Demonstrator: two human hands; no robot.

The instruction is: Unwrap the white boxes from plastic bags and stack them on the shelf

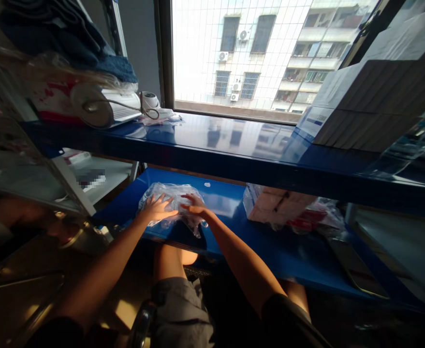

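Observation:
A crumpled clear plastic bag (172,190) lies flat on the lower blue shelf (223,232), near its left end. What the bag holds, if anything, I cannot make out. My left hand (157,209) rests on the bag's left part with its fingers spread. On the right part of the bag, my right hand (196,205) has its fingers stretched out toward the left hand. Part of the bag hangs toward the shelf's front edge below my right hand.
On the lower shelf to the right sits a pinkish box in plastic (275,205) beside a red wrapped item (306,220). The upper blue shelf (212,137) carries a white appliance with a cord (120,106) and stacked white boxes (364,106). A person's foot (63,229) shows at left.

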